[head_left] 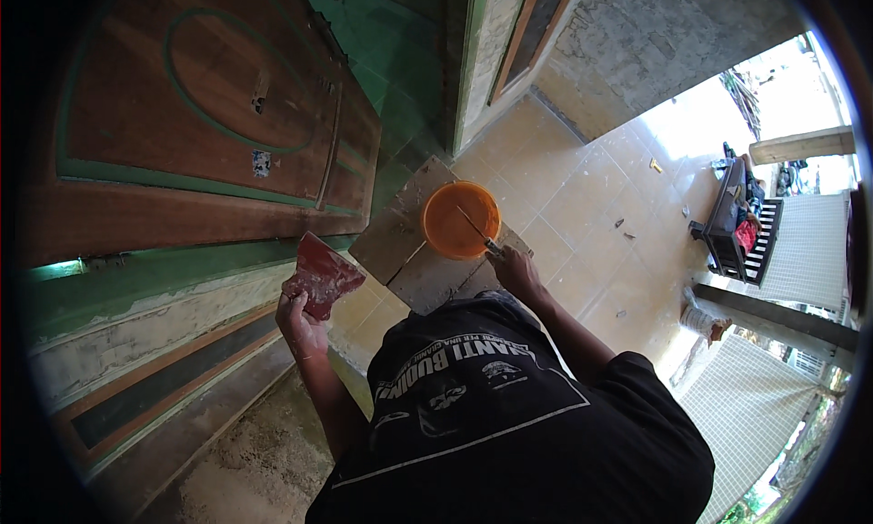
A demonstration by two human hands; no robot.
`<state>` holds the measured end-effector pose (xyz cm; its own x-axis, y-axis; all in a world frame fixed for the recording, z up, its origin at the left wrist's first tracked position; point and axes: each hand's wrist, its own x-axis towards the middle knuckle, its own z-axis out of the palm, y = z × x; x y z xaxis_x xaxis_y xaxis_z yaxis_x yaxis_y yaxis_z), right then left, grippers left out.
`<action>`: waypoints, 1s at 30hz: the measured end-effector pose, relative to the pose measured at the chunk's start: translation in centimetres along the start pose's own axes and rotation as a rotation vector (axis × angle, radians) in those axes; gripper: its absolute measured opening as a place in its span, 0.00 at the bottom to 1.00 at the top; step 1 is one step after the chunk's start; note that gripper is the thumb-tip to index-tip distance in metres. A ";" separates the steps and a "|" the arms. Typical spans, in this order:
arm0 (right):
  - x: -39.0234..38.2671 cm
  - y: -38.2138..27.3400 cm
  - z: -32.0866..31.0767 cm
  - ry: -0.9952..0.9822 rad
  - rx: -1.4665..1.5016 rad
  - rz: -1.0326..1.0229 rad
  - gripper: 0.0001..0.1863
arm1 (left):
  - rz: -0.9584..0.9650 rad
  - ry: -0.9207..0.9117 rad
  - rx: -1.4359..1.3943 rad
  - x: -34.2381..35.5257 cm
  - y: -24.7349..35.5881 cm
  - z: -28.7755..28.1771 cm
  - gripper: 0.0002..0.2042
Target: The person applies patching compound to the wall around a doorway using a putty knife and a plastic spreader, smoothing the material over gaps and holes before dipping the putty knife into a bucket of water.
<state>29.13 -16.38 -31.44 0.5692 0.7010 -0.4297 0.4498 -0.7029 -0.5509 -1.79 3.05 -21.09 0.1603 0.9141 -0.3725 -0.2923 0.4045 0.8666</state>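
Observation:
My left hand (297, 310) grips a dark red, flat, irregular piece (323, 274) smeared with paler material, held out left of the bucket. My right hand (514, 274) is closed on the handle of a thin metal tool (477, 229), whose blade reaches over or into an orange bucket (450, 206); how far in is hard to tell. The bucket sits on a stained, flat board (382, 251) lying on the tiles. The inside of the bucket looks orange; its contents cannot be made out clearly.
A brown wooden door (127, 115) with green trim stands at left above a scraped green-and-white wall edge (173, 301). A green-lit doorway is ahead. At right are a dark slatted bench (732, 224) heaped with things, pillars (773, 319) and small scattered items on the tiled floor (582, 224).

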 end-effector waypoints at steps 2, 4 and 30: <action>-0.3 -1.2 -0.6 0.000 0.038 0.017 0.19 | 0.009 0.009 -0.001 -0.1 0.0 0.2 0.16; -0.6 -2.0 -0.9 0.040 0.100 0.043 0.20 | 0.016 0.012 0.001 0.0 0.0 -0.2 0.16; 0.6 3.2 0.5 -0.546 1.175 0.364 0.23 | -0.495 -0.086 -0.321 3.5 -8.7 -1.5 0.14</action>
<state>30.52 -18.18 -33.81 0.0602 0.6494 -0.7580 -0.6762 -0.5320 -0.5095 -0.06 2.73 -30.41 0.4220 0.6139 -0.6671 -0.4311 0.7832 0.4480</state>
